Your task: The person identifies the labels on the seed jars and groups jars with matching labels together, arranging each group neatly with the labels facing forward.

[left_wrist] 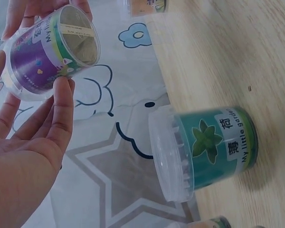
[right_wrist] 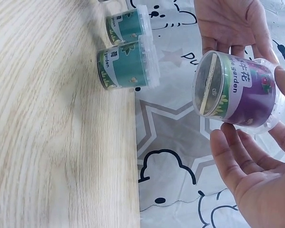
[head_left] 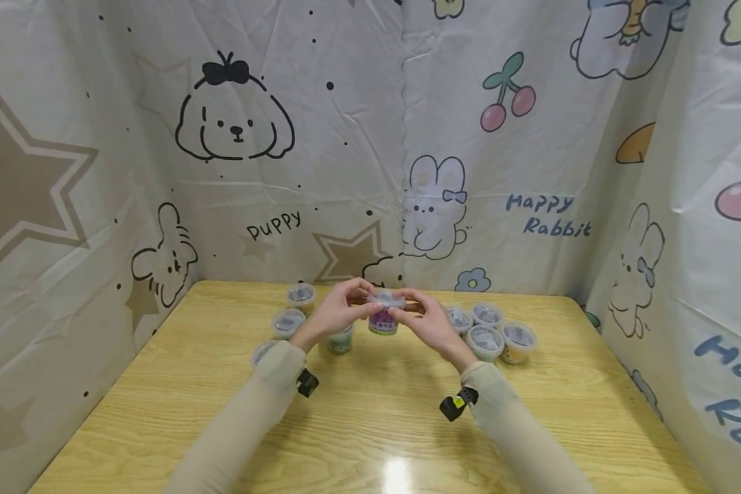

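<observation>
Both hands hold a clear plastic cup (head_left: 383, 322) with a purple "My little garden" label and a clear lid, raised above the back of the table. My left hand (head_left: 341, 310) grips its left side near the lid, thumb in front. On the opposite side my right hand (head_left: 431, 322) grips it the same way. In the left wrist view the cup (left_wrist: 38, 71) shows its see-through base, with something pale and flat inside. A green-labelled cup (head_left: 340, 340) with a clear lid stands upright on the table, close to the left hand.
More lidded cups (head_left: 300, 295) stand at the left, partly behind the left arm. To the right sits a group of several lidded cups (head_left: 485, 340), some with orange contents or labels. A patterned curtain (head_left: 346, 137) rises behind the wooden table (head_left: 370, 412).
</observation>
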